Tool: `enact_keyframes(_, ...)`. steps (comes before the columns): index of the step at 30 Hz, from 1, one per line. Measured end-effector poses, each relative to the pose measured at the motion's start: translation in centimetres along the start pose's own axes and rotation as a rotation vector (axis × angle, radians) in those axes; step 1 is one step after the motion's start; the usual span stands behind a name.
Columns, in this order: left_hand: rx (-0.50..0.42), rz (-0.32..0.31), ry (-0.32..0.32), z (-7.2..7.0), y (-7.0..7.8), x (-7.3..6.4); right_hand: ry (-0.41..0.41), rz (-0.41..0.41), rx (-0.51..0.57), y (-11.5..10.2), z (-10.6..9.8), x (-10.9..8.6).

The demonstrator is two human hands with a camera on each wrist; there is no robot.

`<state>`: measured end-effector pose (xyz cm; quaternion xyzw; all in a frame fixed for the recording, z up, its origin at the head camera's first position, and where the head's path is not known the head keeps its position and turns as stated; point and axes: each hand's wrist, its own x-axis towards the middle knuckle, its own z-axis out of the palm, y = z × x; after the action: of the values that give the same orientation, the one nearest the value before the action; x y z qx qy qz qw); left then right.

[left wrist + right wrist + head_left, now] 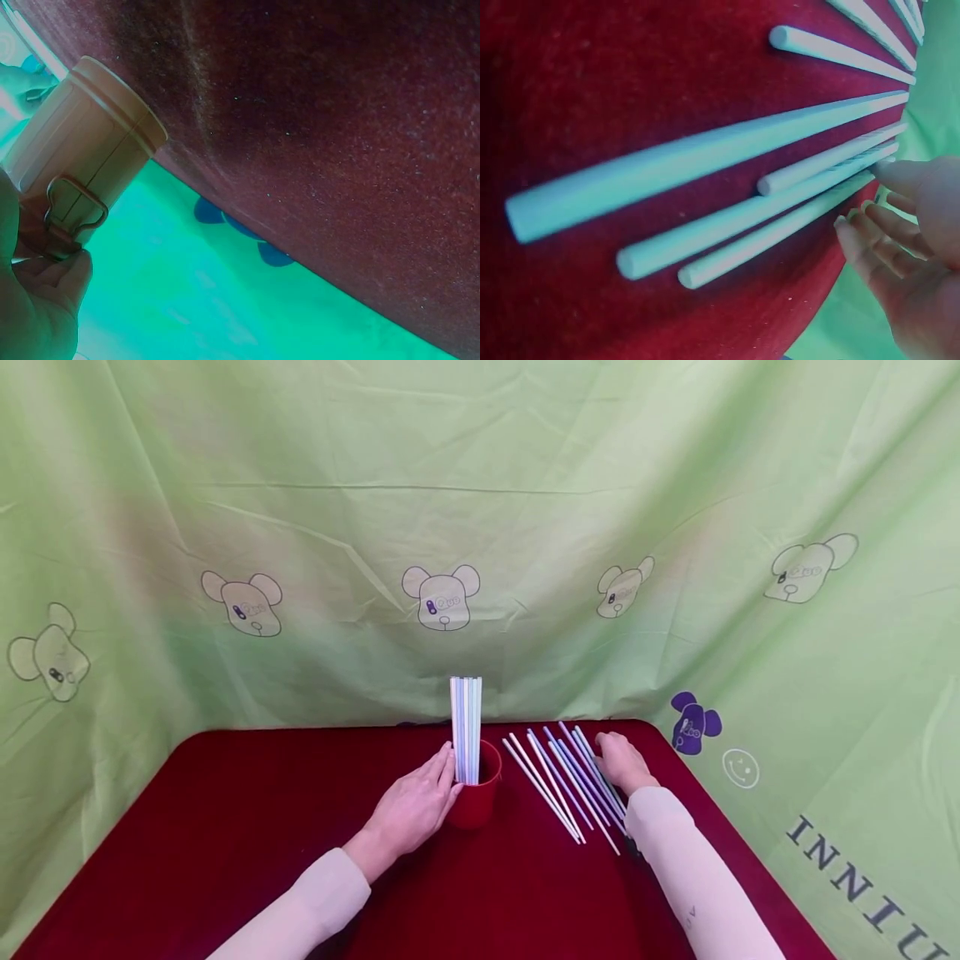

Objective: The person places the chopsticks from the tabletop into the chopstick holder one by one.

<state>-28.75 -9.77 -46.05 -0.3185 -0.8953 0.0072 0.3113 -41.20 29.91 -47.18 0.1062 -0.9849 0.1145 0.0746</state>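
Observation:
A red cup [474, 810] stands mid-table with a bundle of slim pastel sticks [466, 727] upright in it. My left hand [416, 806] holds the cup at its rim from the left, its fingers beside the bundle. In the left wrist view the cup [90, 142] shows a small looped handle, and part of my left hand [45, 307] lies at its rim. More pastel sticks [558, 781] lie fanned out to the right. My right hand [622, 762] is over their right side. In the right wrist view its thumb [900, 180] is at the far stick ends, apart from the other fingers.
A dark red cloth [247, 818] covers the table. Behind it and along both sides hangs a green curtain [337, 652] with printed bear heads. The cup stands left of the loose sticks, with a gap between.

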Motion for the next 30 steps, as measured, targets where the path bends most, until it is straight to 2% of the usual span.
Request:
enact_keyframes(5, -0.012, -0.011, -0.007, 0.0, 0.1, -0.1, -0.012, 0.038, 0.025, 0.4, 0.2, 0.1)
enact_keyframes(11, -0.013, -0.008, 0.000, 0.0, 0.0, -0.1, 0.016, 0.083, 0.072, 0.8, 0.1, 0.1)
enact_keyframes(20, -0.007, 0.005, 0.014, 0.0, -0.1, 0.1, -0.008, 0.154, 0.091, 0.3, -0.3, 0.1)
enact_keyframes(30, -0.011, -0.018, -0.024, -0.1, 0.0, 0.1, -0.007, 0.182, 0.158, 1.2, -0.9, 0.0)
